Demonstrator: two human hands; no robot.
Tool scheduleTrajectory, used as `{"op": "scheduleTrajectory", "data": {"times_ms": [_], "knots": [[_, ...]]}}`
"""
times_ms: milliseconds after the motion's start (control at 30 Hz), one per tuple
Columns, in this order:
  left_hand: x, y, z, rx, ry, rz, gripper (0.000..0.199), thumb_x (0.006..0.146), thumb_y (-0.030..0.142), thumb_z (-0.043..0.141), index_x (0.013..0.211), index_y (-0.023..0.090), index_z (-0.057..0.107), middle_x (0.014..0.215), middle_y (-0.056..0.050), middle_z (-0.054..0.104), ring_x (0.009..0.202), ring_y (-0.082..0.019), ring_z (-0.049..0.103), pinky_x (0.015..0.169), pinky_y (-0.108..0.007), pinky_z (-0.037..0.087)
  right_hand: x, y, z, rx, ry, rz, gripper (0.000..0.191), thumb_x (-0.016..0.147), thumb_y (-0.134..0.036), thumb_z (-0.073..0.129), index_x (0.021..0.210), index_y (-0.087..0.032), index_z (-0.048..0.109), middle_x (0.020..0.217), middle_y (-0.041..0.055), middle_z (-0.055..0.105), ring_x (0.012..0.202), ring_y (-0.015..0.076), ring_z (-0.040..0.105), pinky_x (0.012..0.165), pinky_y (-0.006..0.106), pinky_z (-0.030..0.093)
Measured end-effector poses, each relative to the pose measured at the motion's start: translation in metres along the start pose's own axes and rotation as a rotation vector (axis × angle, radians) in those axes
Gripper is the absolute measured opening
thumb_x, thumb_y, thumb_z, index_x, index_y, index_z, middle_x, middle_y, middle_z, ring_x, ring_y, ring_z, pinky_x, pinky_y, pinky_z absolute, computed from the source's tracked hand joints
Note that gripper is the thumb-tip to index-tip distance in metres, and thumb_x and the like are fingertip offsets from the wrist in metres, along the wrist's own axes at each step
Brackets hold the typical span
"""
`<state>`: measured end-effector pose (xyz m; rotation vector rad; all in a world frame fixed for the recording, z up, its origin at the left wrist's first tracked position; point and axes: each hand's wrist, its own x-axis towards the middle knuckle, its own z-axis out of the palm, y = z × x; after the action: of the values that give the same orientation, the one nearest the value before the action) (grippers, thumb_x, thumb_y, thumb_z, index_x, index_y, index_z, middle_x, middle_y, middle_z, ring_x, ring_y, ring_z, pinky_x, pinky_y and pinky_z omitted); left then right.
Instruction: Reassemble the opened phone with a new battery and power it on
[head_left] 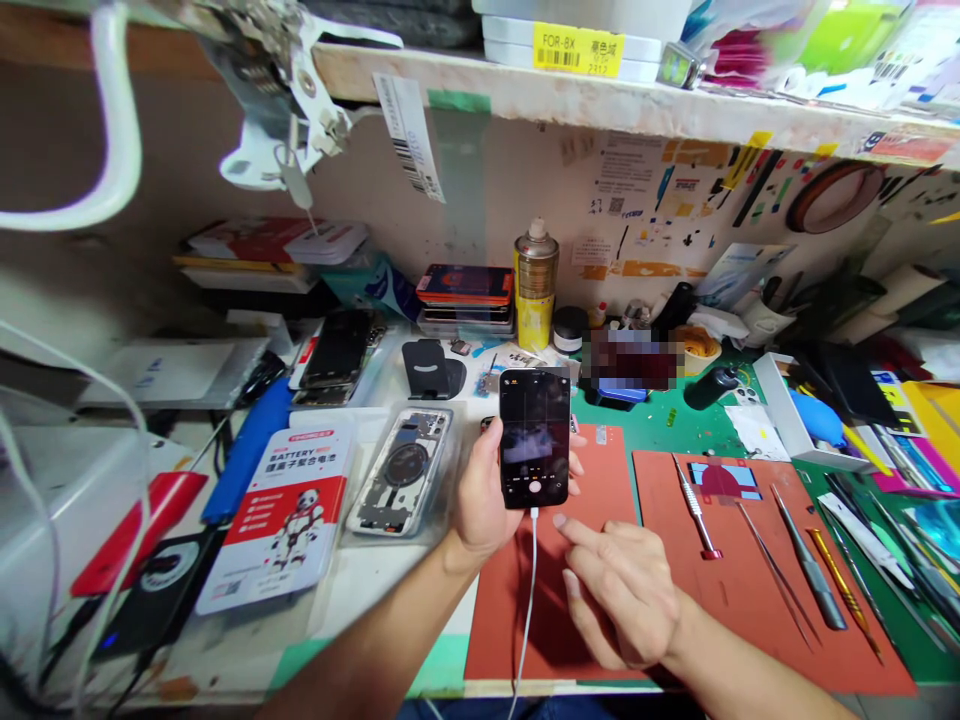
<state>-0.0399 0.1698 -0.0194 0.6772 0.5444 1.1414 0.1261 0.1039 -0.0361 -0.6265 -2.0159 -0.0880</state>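
A black phone point(534, 430) is held upright in my left hand point(480, 495), with the thumb along its left edge and fingertips showing at its right edge. Its lit screen shows a camera view with a round shutter button near the bottom. From the phone's lower end a white cable point(533, 580) runs down toward the table's front edge. My right hand point(619, 590) is just below and right of the phone, touching nothing that I can see. Its index finger points toward the phone's lower edge, and the other fingers are loosely curled. Under both lies a red-brown mat point(517, 640).
Left of the phone are an opened phone in a clear tray point(397, 470) and a battery box point(281, 515). A screwdriver point(697, 505) and tweezers point(780, 570) lie on the right mat. Behind stands a spray can point(535, 285), under a low shelf point(600, 115).
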Motion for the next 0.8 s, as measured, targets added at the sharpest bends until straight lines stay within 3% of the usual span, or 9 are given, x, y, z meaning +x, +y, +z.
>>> {"op": "scheduleTrajectory", "data": {"times_ms": [333, 500, 667, 800], "knots": [[-0.002, 0.003, 0.003, -0.064, -0.069, 0.079, 0.063, 0.103, 0.062, 0.05, 0.123, 0.008, 0.074, 0.111, -0.022, 0.08, 0.083, -0.029, 0.077, 0.07, -0.04, 0.067, 0.0, -0.001, -0.004, -0.007, 0.008, -0.015, 0.022, 0.089, -0.008, 0.053, 0.105, -0.009, 0.067, 0.091, 0.0171, 0.08, 0.061, 0.019, 0.065, 0.051, 0.032, 0.047], [-0.007, 0.008, 0.006, -0.041, -0.107, 0.079, 0.067, 0.1, 0.067, 0.052, 0.116, 0.007, 0.076, 0.109, -0.023, 0.081, 0.084, -0.031, 0.078, 0.066, -0.038, 0.064, 0.007, -0.006, -0.009, -0.149, 0.019, -0.052, 0.023, 0.086, -0.011, 0.056, 0.105, -0.011, 0.07, 0.099, 0.0181, 0.081, 0.088, 0.027, 0.072, 0.072, 0.04, 0.06], [-0.014, 0.013, 0.01, -0.019, -0.092, 0.076, 0.064, 0.097, 0.067, 0.056, 0.117, 0.011, 0.079, 0.107, -0.018, 0.082, 0.089, -0.033, 0.079, 0.078, -0.042, 0.064, 0.026, -0.015, -0.015, -0.275, -0.017, -0.132, 0.022, 0.09, -0.018, 0.06, 0.108, -0.011, 0.072, 0.117, 0.0212, 0.081, 0.12, 0.0318, 0.071, 0.095, 0.045, 0.057], [-0.022, 0.02, 0.023, -0.015, -0.103, 0.095, 0.061, 0.09, 0.069, 0.066, 0.11, 0.014, 0.082, 0.099, -0.015, 0.083, 0.085, -0.034, 0.079, 0.08, -0.045, 0.064, 0.042, -0.024, -0.024, -0.318, 0.007, -0.173, 0.02, 0.093, -0.022, 0.062, 0.108, -0.015, 0.071, 0.122, 0.019, 0.081, 0.131, 0.0309, 0.067, 0.098, 0.045, 0.056]]}}
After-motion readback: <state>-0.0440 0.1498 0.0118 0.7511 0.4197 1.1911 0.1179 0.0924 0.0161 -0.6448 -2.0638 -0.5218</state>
